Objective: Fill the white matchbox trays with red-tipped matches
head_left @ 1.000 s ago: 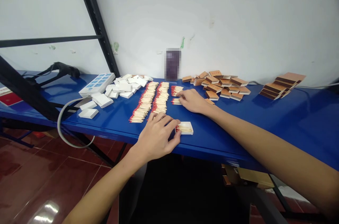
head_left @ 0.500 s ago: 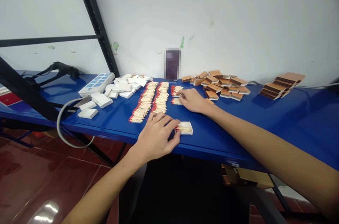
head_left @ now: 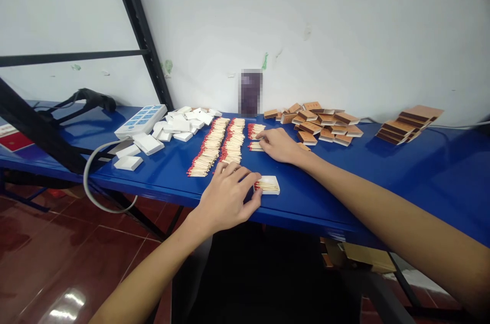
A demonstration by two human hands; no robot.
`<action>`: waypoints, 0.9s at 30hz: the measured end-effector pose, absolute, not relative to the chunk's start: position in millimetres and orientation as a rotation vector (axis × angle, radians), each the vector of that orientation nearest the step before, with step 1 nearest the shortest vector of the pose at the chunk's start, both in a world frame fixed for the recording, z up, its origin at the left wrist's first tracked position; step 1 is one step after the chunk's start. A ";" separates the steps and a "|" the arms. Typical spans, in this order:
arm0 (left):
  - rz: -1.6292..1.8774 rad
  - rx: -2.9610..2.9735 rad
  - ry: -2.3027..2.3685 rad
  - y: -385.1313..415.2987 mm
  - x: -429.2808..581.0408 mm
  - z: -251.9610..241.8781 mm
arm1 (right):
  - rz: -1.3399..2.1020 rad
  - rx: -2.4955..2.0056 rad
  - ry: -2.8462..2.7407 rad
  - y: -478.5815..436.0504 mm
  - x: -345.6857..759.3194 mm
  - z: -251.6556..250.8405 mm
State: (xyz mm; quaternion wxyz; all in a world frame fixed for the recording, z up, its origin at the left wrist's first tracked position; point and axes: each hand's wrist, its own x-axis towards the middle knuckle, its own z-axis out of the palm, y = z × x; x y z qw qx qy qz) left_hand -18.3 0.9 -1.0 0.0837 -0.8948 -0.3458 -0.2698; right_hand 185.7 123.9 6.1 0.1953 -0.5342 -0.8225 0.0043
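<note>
My left hand (head_left: 227,196) rests on the blue table (head_left: 383,181) near its front edge, fingers and thumb gripping the left end of a white matchbox tray (head_left: 270,185) that holds a few red-tipped matches. My right hand (head_left: 278,144) lies further back, its fingers on a small bunch of matches (head_left: 254,146); another small bunch (head_left: 254,130) lies just behind. Two long rows of red-tipped matches (head_left: 222,144) lie to the left of my right hand.
A heap of empty white trays (head_left: 179,127) and a white power strip (head_left: 141,121) with a grey cable sit at the left. Brown matchbox sleeves are piled at the back (head_left: 321,124) and far right (head_left: 409,122). A black metal frame (head_left: 141,33) crosses the left side.
</note>
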 end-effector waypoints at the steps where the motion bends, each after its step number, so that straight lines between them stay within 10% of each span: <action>1: -0.806 -2.671 -1.033 0.9 -18.2 -0.9 | 0.010 -1.495 -2.306 124.1 185.8 5.6; 27: -0.807 -2.671 -1.032 0.8 -18.2 -0.2 | 0.006 -1.503 -2.275 122.7 185.4 6.4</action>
